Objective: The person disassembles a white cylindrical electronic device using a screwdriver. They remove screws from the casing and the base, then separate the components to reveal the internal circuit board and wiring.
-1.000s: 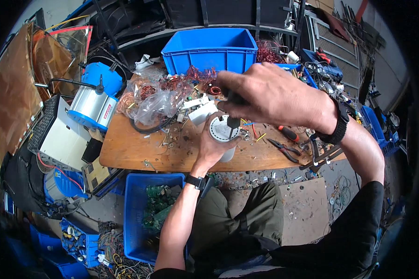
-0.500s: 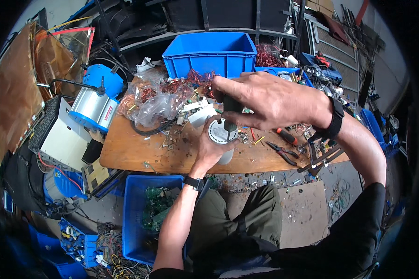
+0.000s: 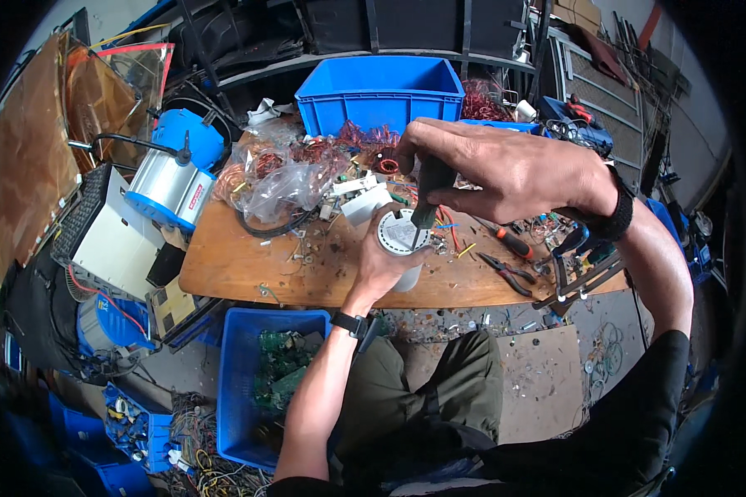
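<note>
My left hand (image 3: 378, 265) is wrapped around a white cylindrical housing (image 3: 400, 233), which stands on the wooden table with its round, slotted end facing up. In my right hand (image 3: 518, 170) is a dark-handled screwdriver (image 3: 427, 199), gripped from above with bent fingers. Its thin shaft slants down to the housing's top, near the rim on the right. The exact spot the tip touches is too small to make out. Pliers (image 3: 507, 272) and a red-and-black screwdriver (image 3: 514, 243) lie on the table to the right.
A blue bin (image 3: 381, 108) stands behind the table's scattered scraps and copper wire. Clear plastic bags (image 3: 283, 195) lie at left, beside a silver-and-blue machine (image 3: 167, 184). Below the table's front edge, a blue crate (image 3: 234, 389) holds green circuit boards. Metal frame pieces (image 3: 584, 282) sit at right.
My right hand and the screwdriver have shifted slightly right, and the handle now leans more to the right. My left hand still holds the housing; the whole view has moved a little.
</note>
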### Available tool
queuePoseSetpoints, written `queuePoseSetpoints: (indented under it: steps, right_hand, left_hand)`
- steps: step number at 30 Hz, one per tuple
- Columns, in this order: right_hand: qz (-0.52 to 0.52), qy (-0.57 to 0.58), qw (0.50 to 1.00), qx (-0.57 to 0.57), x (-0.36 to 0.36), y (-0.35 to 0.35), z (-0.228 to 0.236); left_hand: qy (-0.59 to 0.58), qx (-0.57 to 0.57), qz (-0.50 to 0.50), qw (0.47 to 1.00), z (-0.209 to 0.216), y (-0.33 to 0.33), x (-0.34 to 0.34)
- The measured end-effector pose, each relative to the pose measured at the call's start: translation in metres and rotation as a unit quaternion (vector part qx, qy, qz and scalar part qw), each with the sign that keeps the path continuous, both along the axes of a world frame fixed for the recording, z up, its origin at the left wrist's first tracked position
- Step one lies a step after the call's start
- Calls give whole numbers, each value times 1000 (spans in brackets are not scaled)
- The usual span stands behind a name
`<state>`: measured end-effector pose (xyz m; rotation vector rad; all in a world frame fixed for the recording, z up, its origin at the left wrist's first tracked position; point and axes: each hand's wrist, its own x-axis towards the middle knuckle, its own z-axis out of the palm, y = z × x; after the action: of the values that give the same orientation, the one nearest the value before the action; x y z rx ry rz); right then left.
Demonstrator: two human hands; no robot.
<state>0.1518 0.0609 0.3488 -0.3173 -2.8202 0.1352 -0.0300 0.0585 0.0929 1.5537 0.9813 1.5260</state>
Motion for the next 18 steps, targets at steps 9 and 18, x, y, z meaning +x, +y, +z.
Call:
queuePoseSetpoints:
  steps: [9,18]
  right_hand:
    - [-81,-9,996,48,-1,-2,-5]
    - [-87,-16,995,37,-3,-11,-1]
  left_hand:
    - [9,7,6,1000,2,0,1]
    - [17,21,16,1000,9,-4,2]
